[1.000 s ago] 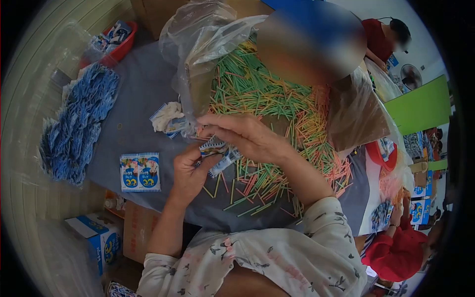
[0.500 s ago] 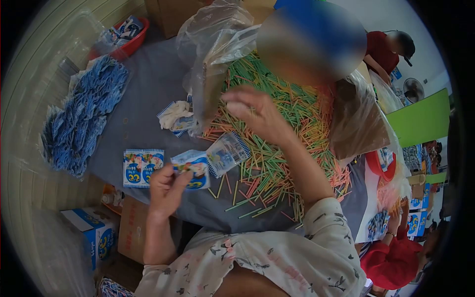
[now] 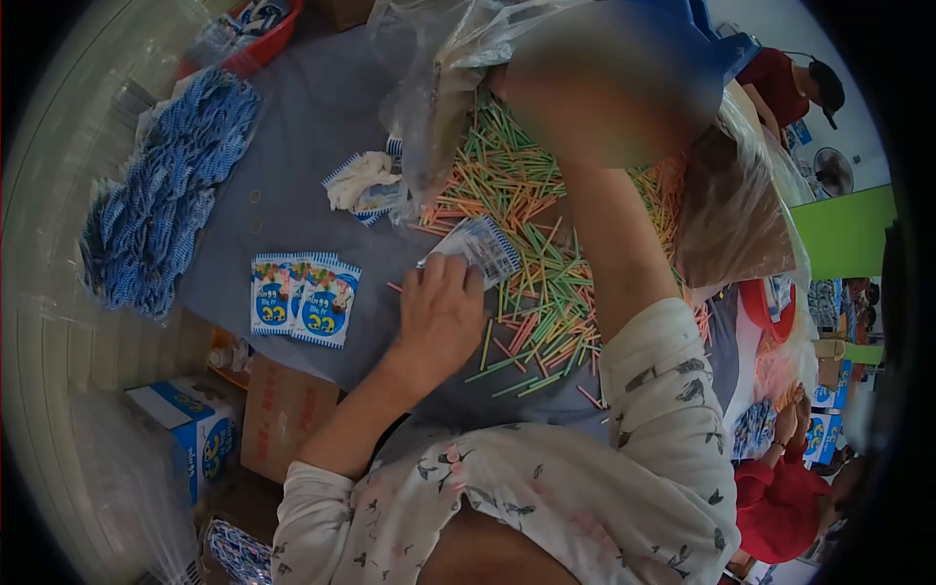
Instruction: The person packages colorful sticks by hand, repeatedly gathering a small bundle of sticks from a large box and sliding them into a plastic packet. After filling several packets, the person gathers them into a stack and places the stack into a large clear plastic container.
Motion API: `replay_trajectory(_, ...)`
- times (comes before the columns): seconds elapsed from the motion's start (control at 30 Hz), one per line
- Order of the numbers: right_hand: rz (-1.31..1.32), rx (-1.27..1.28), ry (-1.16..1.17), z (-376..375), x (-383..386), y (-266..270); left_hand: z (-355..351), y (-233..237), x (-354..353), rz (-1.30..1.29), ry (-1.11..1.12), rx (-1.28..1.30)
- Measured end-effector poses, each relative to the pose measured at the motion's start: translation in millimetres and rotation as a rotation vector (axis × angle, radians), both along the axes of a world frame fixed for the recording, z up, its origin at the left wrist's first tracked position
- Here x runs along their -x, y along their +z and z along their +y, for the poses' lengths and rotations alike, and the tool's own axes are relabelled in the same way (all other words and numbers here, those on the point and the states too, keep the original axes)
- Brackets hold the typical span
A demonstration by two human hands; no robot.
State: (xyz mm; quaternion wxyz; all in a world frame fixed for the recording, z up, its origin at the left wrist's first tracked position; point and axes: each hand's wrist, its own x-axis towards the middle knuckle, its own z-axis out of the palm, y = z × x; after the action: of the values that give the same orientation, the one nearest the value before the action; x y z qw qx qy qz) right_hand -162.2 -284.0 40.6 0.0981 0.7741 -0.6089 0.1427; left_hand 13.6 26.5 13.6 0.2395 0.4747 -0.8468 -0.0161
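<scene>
My left hand (image 3: 444, 310) rests palm down over the near end of a clear-backed blue and white packet (image 3: 480, 252), fingers close together; whether it grips the packet is hidden. To its left, blue and white packets (image 3: 327, 304) lie overlapping on the grey cloth (image 3: 292, 185). My right arm reaches over the pile of green, orange and pink sticks (image 3: 526, 195), and a blur covers most of that hand; only a fingertip-like part (image 3: 498, 82) shows at its left edge. A crumpled white item (image 3: 363, 181) lies on another packet behind my left hand.
A long heap of blue packets (image 3: 166, 195) lies at left, with a red basin (image 3: 278, 37) behind. Clear plastic (image 3: 419, 107) borders the sticks. Cartons (image 3: 283, 414) stand below the table's front left. Two people in red, one in a black cap (image 3: 827, 90), are at right.
My left hand has moved right from the left packets to the clear-backed one; the packet it held now lies overlapping the others. My right hand has reached farther away into the blurred area.
</scene>
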Motion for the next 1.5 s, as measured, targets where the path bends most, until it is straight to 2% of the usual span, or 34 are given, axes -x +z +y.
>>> replay_trajectory(0.13, -0.161, -0.041, -0.001, -21.4, 22.3, -0.7, -2.1, -17.5, 16.5, -0.133, 0.021, 0.149)
replay_trajectory(0.23, -0.273, 0.009, 0.03, -54.1, 35.2, -25.9, -2.0, -22.2, 17.1, -0.002, 0.062, 0.201)
replay_trajectory(0.3, -0.305, 0.199, 0.211, -88.1, 50.5, -61.0, -5.8, -23.2, 10.2, 0.188, 0.015, 0.179)
replay_trajectory(0.33, -0.309, 0.204, 0.21, -70.7, 48.9, -47.5, -7.9, -21.6, 7.8, 0.183, 0.013, 0.183)
replay_trajectory(0.4, -0.944, -0.491, 0.027, 3.7, 37.2, 1.5, -11.1, -18.1, 3.6, 0.405, 0.054, 0.16)
replay_trajectory(0.43, -0.951, -0.486, 0.024, 22.9, 32.8, 12.9, -11.4, -16.2, 2.3, 0.399, 0.047, 0.161)
replay_trajectory(0.5, -1.433, -0.624, 0.084, 50.9, 27.7, 23.8, -10.6, -11.2, 1.3, 0.466, 0.082, 0.068)
replay_trajectory(0.53, -1.439, -0.621, 0.076, 60.4, 29.9, 21.2, -9.4, -5.8, 1.9, 0.462, 0.074, 0.063)
replay_trajectory(0.6, -1.628, -0.718, 0.116, 76.4, 36.7, 16.8, -8.8, 4.7, 4.3, 0.351, 0.104, 0.009)
replay_trajectory(0.7, -1.789, -0.758, 0.204, 100.9, 47.9, 9.8, -13.7, -5.9, 1.6, 0.257, 0.077, 0.035)
replay_trajectory(0.83, -1.856, -0.696, 0.127, 138.7, 58.6, 16.0, -15.6, -12.1, 0.2, 0.29, 0.057, 0.091)
replay_trajectory(0.9, -1.819, -0.6, 0.153, 153.5, 64.9, 14.9, -13.7, -10.5, 0.6, 0.182, 0.034, 0.275)
replay_trajectory(0.93, -1.818, -0.604, 0.142, 160.3, 69.0, 11.8, -12.3, -14.5, 0.4, 0.185, 0.033, 0.267)
replay_trajectory(1.0, -1.639, -0.592, 0.214, 173.1, 75.1, 7.7, -9.3, -20.8, 0.5, 0.053, 0.009, 0.29)
replay_trajectory(1.03, -1.637, -0.594, 0.207, 179.5, 74.9, 6.7, -7.5, -20.4, 0.9, 0.058, 0.007, 0.285)
replay_trajectory(1.1, -1.72, -0.443, 0.236, 191.4, 73.9, 5.3, -3.0, -15.1, 1.9, 0.028, 0.037, 0.231)
replay_trajectory(1.13, -1.719, -0.445, 0.227, 191.4, 80.0, -1.1, -2.6, -13.1, 3.4, 0.031, 0.034, 0.224)
replay_trajectory(1.2, -1.927, -0.587, 0.212, 190.0, 91.5, -14.8, -5.5, -9.8, 5.6, 0.004, 0.052, 0.175)
replay_trajectory(1.33, -1.935, -0.466, 0.187, 191.8, 88.6, -21.3, -18.1, -9.2, -0.6, 0.069, 0.005, 0.146)
replay_trajectory(1.43, -1.984, -0.421, 0.259, 192.6, 85.3, -21.8, -21.1, -15.7, -4.6, 0.17, -0.027, 0.267)
replay_trajectory(1.5, -1.292, -0.111, 0.117, 191.2, 70.5, -31.9, -14.7, -22.2, -5.5, 0.134, -0.031, 0.254)
